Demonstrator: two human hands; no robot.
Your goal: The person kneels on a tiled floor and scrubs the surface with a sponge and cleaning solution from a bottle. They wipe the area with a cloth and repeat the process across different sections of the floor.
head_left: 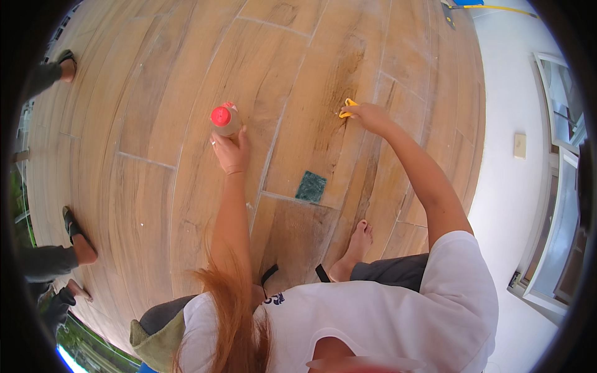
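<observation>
My left hand (231, 151) is wrapped round a see-through bottle (227, 126) with a red cap (220, 115), held over the floor tiles. A ring shows on one of its fingers. Out to the right, my right hand (367, 117) has its fingers closed on a small yellow tool (349, 108) at the floor; its exact kind is too small to make out. Dark brown smears (351, 62) mark the tile just beyond the tool. Nearer to me, a dark green scouring pad (311, 186) lies flat on the floor.
Wood-look tiles (149, 93) with pale joints make up the floor. My bare foot (359, 245) rests right of the pad. A white wall (504, 112) with windows stands at the right. Other people's feet (78, 233) show at the left. A yellow-handled tool (449, 15) lies far right.
</observation>
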